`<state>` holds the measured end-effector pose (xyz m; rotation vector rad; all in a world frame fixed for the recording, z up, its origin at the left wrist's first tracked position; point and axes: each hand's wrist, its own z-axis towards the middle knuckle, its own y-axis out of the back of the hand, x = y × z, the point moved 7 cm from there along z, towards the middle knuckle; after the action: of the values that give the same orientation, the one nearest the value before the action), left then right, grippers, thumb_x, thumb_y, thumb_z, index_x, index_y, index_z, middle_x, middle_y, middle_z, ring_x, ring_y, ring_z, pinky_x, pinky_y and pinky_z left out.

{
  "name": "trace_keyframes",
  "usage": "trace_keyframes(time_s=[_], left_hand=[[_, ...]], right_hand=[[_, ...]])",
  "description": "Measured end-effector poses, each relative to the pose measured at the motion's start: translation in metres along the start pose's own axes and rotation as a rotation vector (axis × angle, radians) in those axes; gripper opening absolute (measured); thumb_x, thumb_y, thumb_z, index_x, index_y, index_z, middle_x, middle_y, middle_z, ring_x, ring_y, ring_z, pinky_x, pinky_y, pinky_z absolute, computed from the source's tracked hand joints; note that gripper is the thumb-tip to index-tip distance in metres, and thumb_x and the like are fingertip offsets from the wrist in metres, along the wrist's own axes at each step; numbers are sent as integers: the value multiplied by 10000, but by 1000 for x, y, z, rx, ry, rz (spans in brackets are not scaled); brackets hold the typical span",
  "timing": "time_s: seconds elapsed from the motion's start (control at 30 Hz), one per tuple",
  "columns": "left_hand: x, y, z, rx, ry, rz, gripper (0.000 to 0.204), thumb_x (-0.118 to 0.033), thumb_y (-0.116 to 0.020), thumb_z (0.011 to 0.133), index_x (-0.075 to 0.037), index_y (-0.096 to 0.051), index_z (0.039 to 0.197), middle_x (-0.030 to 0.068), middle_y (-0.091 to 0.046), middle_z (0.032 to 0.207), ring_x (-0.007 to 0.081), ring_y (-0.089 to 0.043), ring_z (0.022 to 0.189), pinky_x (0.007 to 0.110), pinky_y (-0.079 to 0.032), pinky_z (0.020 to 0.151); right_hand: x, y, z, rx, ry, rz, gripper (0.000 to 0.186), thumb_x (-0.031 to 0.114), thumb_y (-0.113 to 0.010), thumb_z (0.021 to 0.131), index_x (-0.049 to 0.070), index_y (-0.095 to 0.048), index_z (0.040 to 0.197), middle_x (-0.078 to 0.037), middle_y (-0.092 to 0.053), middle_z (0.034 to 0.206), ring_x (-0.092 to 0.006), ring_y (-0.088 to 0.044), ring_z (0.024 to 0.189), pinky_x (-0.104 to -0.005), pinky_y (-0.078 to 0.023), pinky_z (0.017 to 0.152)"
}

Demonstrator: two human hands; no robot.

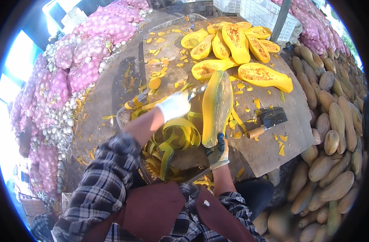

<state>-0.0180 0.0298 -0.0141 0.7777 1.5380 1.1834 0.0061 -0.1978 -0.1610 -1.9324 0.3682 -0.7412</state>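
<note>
A plaid shirt (97, 177) and maroon apron (154, 209) filled the lower edge. Just beyond, curled peel strips (182, 131) lay in a crate (120, 117), partly hidden by the left forearm (144, 127). At centre, the gloved right hand (219, 152) had its fingers wrapped around the lower end of a part-peeled, yellow-green squash (216, 107). Left of the squash, the white-gloved left hand (174, 107) had fingers folded around a blurred silvery tool (196, 91). Right of centre, a wooden-handled cleaver (273, 117) lay on a scrap-littered board (269, 155); halved squashes (235, 38) crowded its far part. Whole squashes (332, 142) were heaped at right, pink net bags (91, 52) at upper left. At upper right, a post (281, 22) partly blocked a white crate (263, 18).
</note>
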Motion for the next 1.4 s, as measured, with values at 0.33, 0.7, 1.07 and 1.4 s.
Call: trace_keyframes(time_s=[0.33,0.7,1.07,1.4], left_hand=[[-7,-25,83,187,156,-104,300,-106,-506,868,98,-681,1001,354,-677,1009,433,-700,964,494,-542,870],[-81,-76,-182,452,219,-393,624,-153,-567,906,71,-378,1457,324,-678,1042,465,-683,997,506,-550,858],[-74,-91,-96,-143,334,-825,538,-137,-757,920,27,-482,1352,145,-654,1148,225,-643,1112,382,-523,955],[-64,-109,-100,-180,313,-820,863,-407,-806,862,80,-380,1433,284,-634,1282,406,-625,1220,433,-487,1040]], right_hand=[[-2,5,0,-28,-6,27,525,273,-627,978,68,-513,1448,-107,-629,1371,-282,-629,1228,-447,-527,1043],[-3,5,4,-31,-73,36,474,296,-617,989,100,-544,1415,-87,-646,1319,-274,-647,1161,-443,-530,1015],[25,23,-6,29,504,-503,515,94,-644,986,14,-502,1475,-129,-600,1409,-277,-648,1167,-414,-516,1054],[-24,3,-15,117,-393,219,572,456,-635,981,79,-545,1401,-88,-663,1054,-194,-621,832,-313,-529,795]])
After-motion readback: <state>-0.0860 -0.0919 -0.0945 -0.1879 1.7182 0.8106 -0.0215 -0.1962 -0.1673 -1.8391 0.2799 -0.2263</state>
